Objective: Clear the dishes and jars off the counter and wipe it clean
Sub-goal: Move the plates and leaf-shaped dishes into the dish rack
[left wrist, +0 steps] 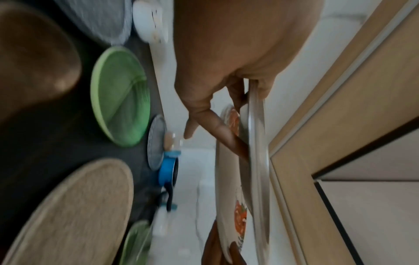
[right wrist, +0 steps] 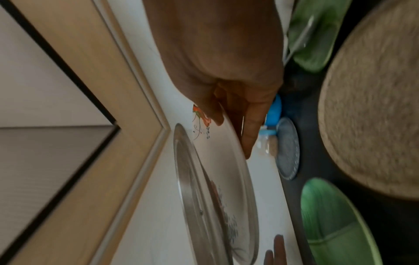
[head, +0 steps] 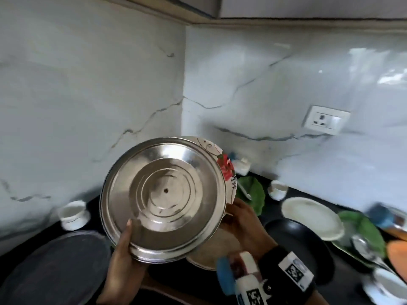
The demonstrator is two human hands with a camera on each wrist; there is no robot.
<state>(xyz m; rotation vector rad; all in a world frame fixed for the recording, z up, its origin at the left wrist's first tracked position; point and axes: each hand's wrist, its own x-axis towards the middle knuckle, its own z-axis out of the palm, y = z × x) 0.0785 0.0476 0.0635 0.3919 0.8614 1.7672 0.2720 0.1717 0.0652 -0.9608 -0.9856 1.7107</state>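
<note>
While tilted up, face toward the camera, the round steel plate (head: 164, 200) fronts a floral white plate (head: 226, 167); left hand (head: 123, 256) pinches its rim, right hand (head: 244, 225) apparently grips the floral one.

The right wrist wears a black band (head: 286, 269) with a white square-patterned tag (head: 295, 271) and a white-and-blue camera (head: 240, 280) (similarly tagged); both forearms are bare.

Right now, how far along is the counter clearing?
Early, by the look of it. In hand: the left hand and right hand hold up a steel plate stacked against a flowered plate. Nothing visibly finished. Left on the counter: a white plate, a black plate, green leaf dishes, white cups and a blue-lidded jar. No wiping shows.
</note>
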